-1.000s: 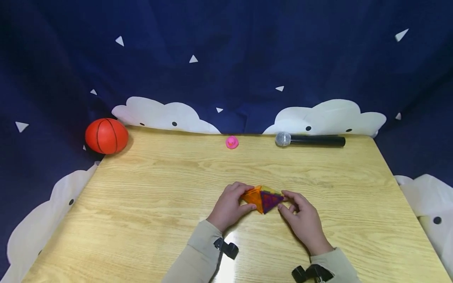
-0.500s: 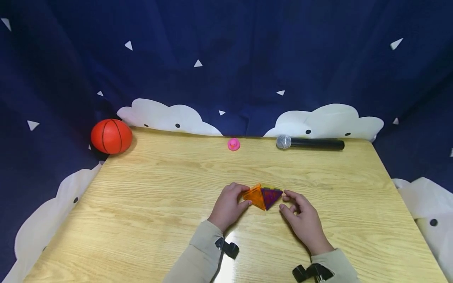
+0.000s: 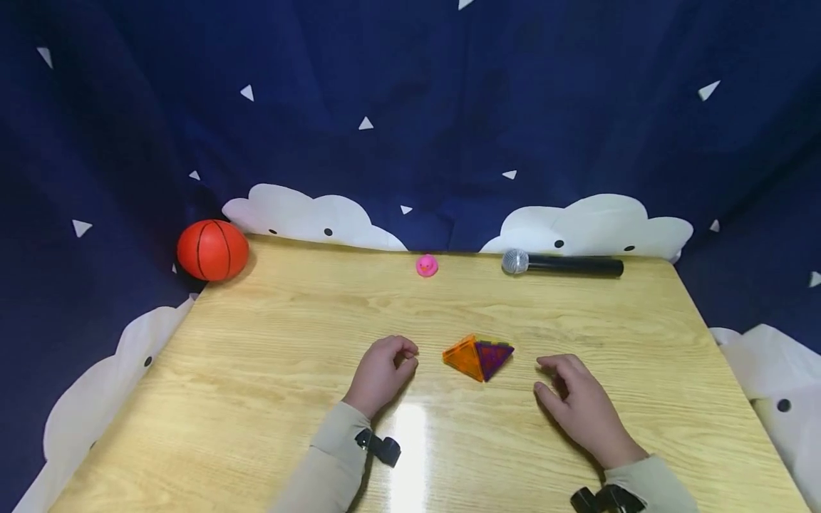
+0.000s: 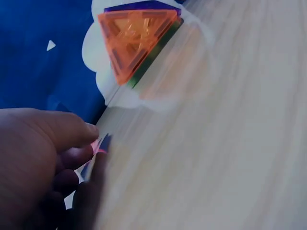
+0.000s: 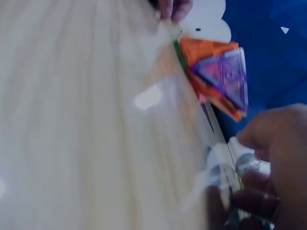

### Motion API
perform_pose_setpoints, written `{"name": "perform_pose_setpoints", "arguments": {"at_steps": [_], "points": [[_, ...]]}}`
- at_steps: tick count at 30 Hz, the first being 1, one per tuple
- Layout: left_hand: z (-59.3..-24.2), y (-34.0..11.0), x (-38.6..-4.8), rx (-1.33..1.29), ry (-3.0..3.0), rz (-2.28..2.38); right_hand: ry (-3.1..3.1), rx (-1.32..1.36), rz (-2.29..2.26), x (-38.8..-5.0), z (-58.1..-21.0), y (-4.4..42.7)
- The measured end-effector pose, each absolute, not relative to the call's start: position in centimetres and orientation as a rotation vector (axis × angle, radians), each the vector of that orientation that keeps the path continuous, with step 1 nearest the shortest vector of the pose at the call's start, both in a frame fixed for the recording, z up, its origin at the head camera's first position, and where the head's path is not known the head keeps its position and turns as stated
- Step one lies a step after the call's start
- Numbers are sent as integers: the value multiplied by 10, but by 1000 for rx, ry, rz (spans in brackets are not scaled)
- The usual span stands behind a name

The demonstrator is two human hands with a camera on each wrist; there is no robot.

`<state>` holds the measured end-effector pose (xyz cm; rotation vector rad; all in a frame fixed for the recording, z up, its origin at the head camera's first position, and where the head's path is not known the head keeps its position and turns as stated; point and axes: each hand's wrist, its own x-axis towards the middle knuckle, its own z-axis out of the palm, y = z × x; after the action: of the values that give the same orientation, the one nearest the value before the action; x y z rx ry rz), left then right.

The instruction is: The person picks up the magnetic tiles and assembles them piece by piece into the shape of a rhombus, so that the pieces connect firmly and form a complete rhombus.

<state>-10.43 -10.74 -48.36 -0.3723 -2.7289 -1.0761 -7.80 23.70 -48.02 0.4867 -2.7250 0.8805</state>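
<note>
A small pyramid-like shape of translucent magnetic tiles (image 3: 465, 358) stands alone on the wooden table (image 3: 288, 335), touched by neither hand. Orange and purple triangles face the head view, with a yellow strip along the back edge. To its left is my left hand (image 3: 383, 370), apart from the tiles, fingers loosely bent and holding nothing. On the other side my right hand (image 3: 584, 406) hovers or rests near the table, also holding nothing, thumb and forefinger apart. An orange triangle tile (image 4: 139, 40) with a green edge shows in the left wrist view. A purple triangle tile (image 5: 225, 76) shows in the right wrist view.
Along the back edge lie a pink rubber duck (image 3: 426, 266) and a black microphone (image 3: 571, 266) with a silver head. A red toy basketball (image 3: 213, 250) sits at the back left corner. A dark blue curtain (image 3: 423, 92) with white clouds hangs behind.
My left hand has let go of the tile shape and drawn back to the left. The right hand has moved away to the right. The view has shifted slightly.
</note>
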Motion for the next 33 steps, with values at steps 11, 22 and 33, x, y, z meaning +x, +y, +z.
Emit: {"name": "perform_pose_setpoints", "arguments": {"at_steps": [11, 22, 33], "points": [[-488, -172, -126, -143, -2819, -915, -2913, 316, 470, -115, -474, 289], [-480, -224, -166, 32, -2906, -745, -2856, 316, 255, -149, -464, 306], [-465, -213, -220, 28, -2862, -437, -2787, 193, 173, -203, -459, 320]]}}
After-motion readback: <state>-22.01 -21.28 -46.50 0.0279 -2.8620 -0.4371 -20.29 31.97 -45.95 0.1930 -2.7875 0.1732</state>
